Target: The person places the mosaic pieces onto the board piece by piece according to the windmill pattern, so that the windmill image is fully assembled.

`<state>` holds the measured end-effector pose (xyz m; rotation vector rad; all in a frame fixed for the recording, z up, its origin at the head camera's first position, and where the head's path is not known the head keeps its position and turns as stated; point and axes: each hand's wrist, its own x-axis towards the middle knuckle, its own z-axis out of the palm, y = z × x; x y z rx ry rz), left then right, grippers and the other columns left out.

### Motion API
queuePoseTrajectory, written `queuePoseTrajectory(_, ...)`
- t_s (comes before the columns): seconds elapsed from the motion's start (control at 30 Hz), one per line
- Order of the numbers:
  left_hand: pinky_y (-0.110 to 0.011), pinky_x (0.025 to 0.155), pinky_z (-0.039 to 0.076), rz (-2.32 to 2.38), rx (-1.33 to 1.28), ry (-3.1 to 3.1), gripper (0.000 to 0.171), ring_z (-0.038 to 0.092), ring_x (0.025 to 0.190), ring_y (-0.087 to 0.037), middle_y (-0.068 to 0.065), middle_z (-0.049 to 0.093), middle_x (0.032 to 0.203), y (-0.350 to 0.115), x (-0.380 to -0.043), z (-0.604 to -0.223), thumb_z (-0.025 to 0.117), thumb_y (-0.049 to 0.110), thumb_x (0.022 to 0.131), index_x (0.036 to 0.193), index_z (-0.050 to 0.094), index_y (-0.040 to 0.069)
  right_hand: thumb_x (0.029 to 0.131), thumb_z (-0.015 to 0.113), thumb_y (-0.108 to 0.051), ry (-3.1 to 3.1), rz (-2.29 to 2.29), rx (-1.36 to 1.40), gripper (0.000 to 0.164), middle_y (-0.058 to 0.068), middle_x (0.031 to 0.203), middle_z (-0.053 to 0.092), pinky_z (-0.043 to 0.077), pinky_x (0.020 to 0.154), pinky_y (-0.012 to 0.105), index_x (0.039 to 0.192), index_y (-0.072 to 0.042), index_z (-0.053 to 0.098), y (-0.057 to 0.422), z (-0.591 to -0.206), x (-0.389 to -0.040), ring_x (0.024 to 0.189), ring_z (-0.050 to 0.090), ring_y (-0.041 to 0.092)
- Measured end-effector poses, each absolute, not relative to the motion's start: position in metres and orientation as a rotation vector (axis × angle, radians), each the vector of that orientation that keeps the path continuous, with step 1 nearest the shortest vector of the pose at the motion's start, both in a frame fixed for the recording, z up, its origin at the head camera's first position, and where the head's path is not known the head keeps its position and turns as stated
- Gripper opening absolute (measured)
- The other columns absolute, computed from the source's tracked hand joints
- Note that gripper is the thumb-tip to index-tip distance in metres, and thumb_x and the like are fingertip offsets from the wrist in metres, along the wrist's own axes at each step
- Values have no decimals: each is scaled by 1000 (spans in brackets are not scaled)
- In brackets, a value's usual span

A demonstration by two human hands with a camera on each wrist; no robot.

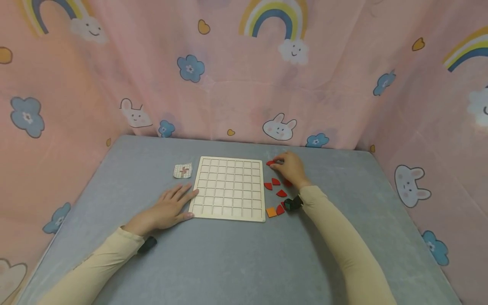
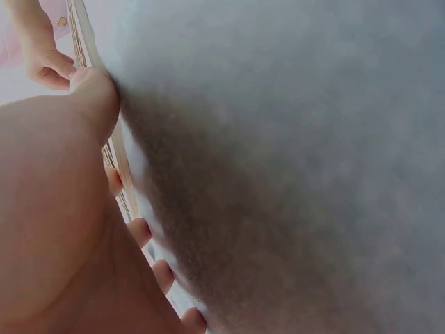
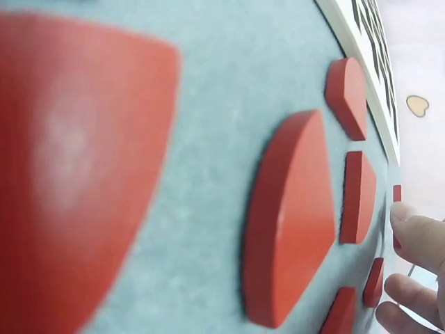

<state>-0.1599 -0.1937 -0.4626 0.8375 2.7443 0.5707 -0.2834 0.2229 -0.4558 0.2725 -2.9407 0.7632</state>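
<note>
Picking up red piece (image 1: 270, 162) seems our step: right hand (image 1: 292, 167) pinches it with thumb and fingers near board (image 1: 230, 189), at far right corner. Our left hand (image 1: 167, 209), spread, touches board's left edge. Board bare; next move likely calls for carrying piece there.

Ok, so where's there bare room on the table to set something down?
Bare table: nearside of the board, between left sleeve and right sleeve; also between right sleeve and curtain. Crowded: beside the board's right edge, with red pieces, an orange square and the right hand.
</note>
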Motion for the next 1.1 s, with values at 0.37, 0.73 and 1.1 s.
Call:
queuePoseTrajectory(0.37, -77, 118, 19, 568, 850, 2755, 71, 19, 155, -58, -29, 24, 170, -193, -158, -460, 64, 36, 107, 164, 36, 4, 100, 77, -23, -2937, 757, 277, 34, 23, 127, 70, 50, 106, 54, 125, 0, 77, 210, -451, -284, 119, 64, 40)
queuePoseTrajectory(0.73, -76, 119, 17, 536, 877, 2771, 76, 16, 157, -55, -27, 20, 173, -198, -165, -479, 61, 44, 106, 166, 31, 8, 100, 78, -28, -2944, 827, 316, 37, 20, 134, 70, 48, 110, 53, 127, -3, 77, 193, -448, -284, 127, 62, 38)
queuePoseTrajectory(1.1, -76, 120, 15, 536, 867, 2762, 75, 14, 157, -55, -27, 18, 173, -197, -164, -479, 60, 43, 108, 166, 30, 7, 98, 79, -35, -2944, 842, 395, 40, 16, 128, 71, 54, 101, 49, 125, -5, 78, 175, -449, -284, 116, 65, 33)
